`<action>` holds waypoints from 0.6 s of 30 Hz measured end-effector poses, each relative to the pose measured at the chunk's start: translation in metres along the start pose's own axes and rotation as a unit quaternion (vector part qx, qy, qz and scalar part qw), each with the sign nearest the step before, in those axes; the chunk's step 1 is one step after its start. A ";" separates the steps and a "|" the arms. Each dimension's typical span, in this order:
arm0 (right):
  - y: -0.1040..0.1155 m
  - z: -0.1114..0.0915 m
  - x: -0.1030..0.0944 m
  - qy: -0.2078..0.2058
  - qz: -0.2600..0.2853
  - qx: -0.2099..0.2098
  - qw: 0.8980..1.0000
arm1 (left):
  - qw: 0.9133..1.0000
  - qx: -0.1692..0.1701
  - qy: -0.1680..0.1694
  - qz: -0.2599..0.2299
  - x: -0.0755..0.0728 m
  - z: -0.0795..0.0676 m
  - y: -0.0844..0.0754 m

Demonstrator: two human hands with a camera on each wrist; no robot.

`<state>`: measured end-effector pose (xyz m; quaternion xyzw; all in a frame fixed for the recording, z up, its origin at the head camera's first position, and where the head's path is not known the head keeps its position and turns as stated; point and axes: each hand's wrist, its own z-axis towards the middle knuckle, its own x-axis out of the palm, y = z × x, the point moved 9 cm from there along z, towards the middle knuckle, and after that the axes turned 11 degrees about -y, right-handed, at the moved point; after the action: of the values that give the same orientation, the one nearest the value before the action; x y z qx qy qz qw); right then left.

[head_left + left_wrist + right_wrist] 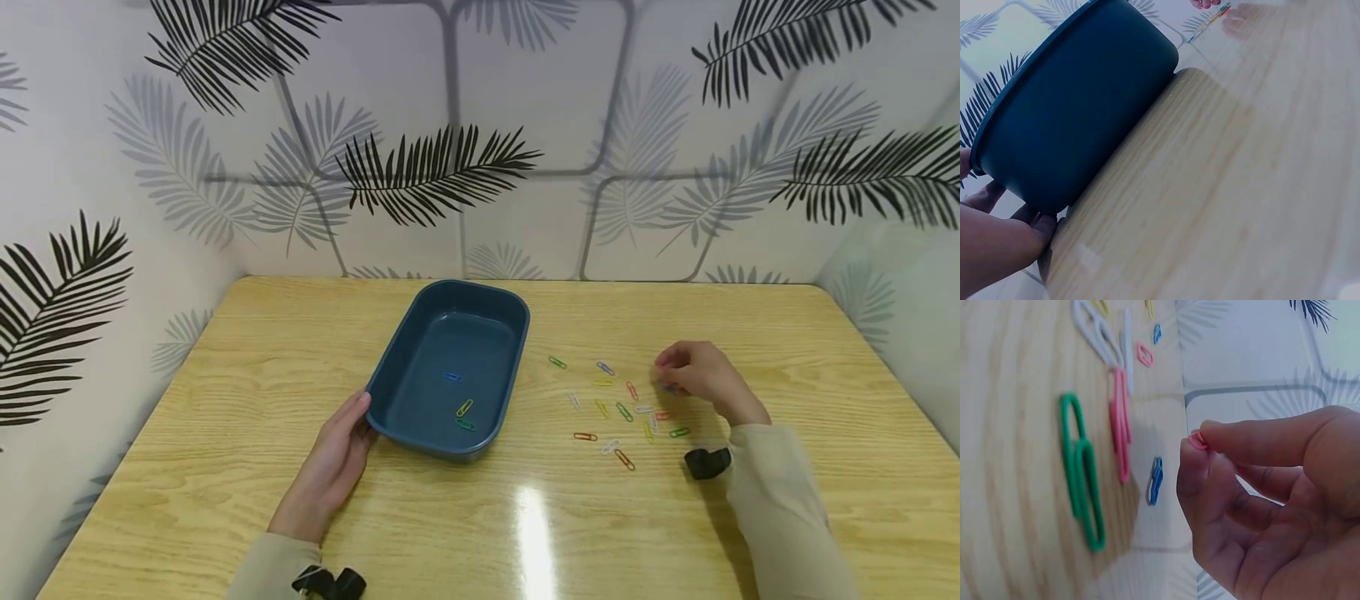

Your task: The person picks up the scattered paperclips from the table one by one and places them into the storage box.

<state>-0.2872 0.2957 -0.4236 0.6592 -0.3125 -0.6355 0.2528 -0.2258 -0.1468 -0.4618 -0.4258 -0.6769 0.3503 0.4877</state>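
Note:
My left hand (330,467) grips the near left corner of a dark blue plastic bin (442,448), thumb at the rim and fingers against the outside and underneath. Inside the bin lie a blue paper clip (452,377), a yellow one and a green one. Over the right part of the table, my right hand (701,372) pinches a pink paper clip (1197,440) between thumb and fingertips. Most of that clip is hidden by the fingers. Below the hand lies a blue paper clip (1156,481); a pink paper clip (1120,425) and a green paper clip (1082,472) are close by.
Several loose paper clips in white, yellow, red, green and purple are scattered on the wooden table (637,517) between bin and right hand. Leaf-patterned white panels (525,225) stand behind the table and at its sides. Light reflects off the near tabletop.

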 end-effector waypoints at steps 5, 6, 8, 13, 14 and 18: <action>0.009 -0.004 0.003 -0.002 0.020 -0.017 1.000 | 1.000 -0.009 -0.001 -0.005 0.002 0.001 0.001; 0.011 -0.005 0.004 -0.002 0.021 -0.021 1.000 | 1.000 -0.011 -0.002 -0.009 0.002 0.001 0.001; 0.016 -0.007 0.007 0.002 0.026 -0.028 0.999 | 1.000 -0.010 -0.004 -0.008 0.002 0.000 0.000; 0.026 -0.011 0.011 0.011 0.033 -0.037 0.999 | 1.000 -0.013 -0.008 -0.009 0.001 -0.002 0.002; 0.027 -0.012 0.011 0.013 0.034 -0.040 0.999 | 1.000 -0.013 -0.008 -0.010 0.001 -0.002 0.002; 0.035 -0.015 0.010 0.019 0.038 -0.053 0.998 | 1.000 -0.011 -0.008 -0.013 0.000 -0.001 0.002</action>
<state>-0.2753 0.2637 -0.4034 0.6446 -0.2985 -0.6282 0.3174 -0.2243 -0.1457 -0.4634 -0.4193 -0.6904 0.3399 0.4816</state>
